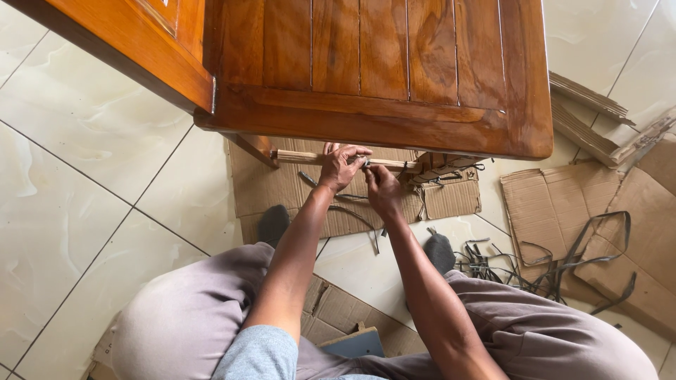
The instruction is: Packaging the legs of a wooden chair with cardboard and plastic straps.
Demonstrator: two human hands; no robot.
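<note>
Nearest me are my knees in grey trousers, a flattened cardboard piece (338,309) on the floor between them. Both forearms reach forward and away, meeting under the edge of the varnished wooden furniture panel (380,70). My left hand (340,167) is clamped over a pale wooden slat (299,157), fingers curled over its top. My right hand (381,186) sits just beside it, touching, fingers pinched on something small and dark at the slat; I cannot tell what. The slat's long axis runs left to right across my reach, its left end jutting past my left hand, the right end meeting strapped cardboard packing (447,184). Loose dark straps (556,264) lie off right.
</note>
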